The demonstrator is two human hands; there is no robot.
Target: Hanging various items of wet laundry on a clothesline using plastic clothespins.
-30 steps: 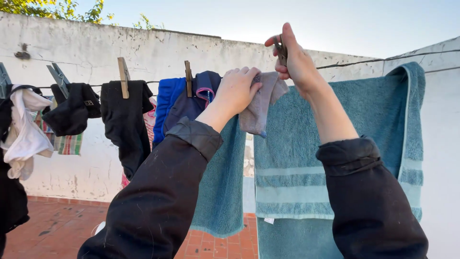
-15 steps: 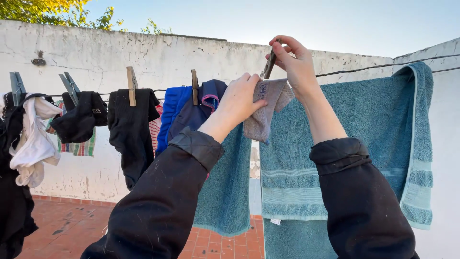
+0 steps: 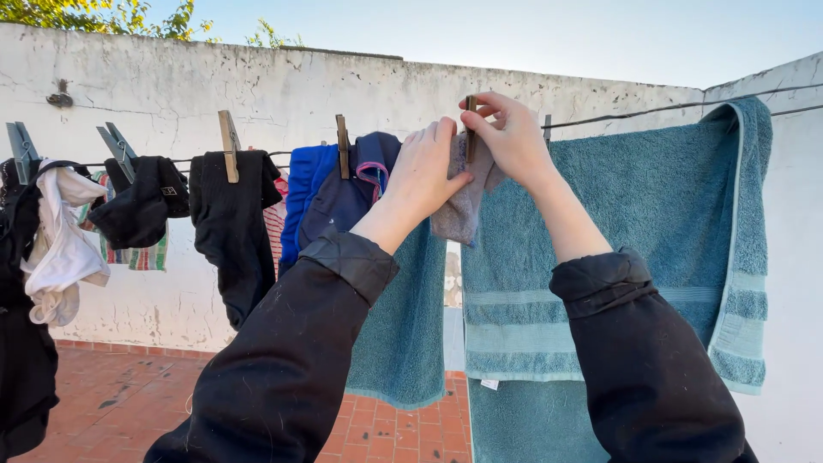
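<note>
Left hand (image 3: 426,176) grip clamped on grey sock (image 3: 459,214) at the clothesline (image 3: 634,113). Right hand (image 3: 513,137) grip pinches wooden clothespin (image 3: 470,129) over it, beside teal towel (image 3: 651,223).

Domestic outdoor yard: laundry is hanging pegged along a clothesline (image 3: 651,110), a whitewashed wall (image 3: 257,86) is enclosing it, red brick paving (image 3: 129,403) is lying underfoot.

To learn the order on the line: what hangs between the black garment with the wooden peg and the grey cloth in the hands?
In the head view, blue garments under a wooden clothespin.
</note>
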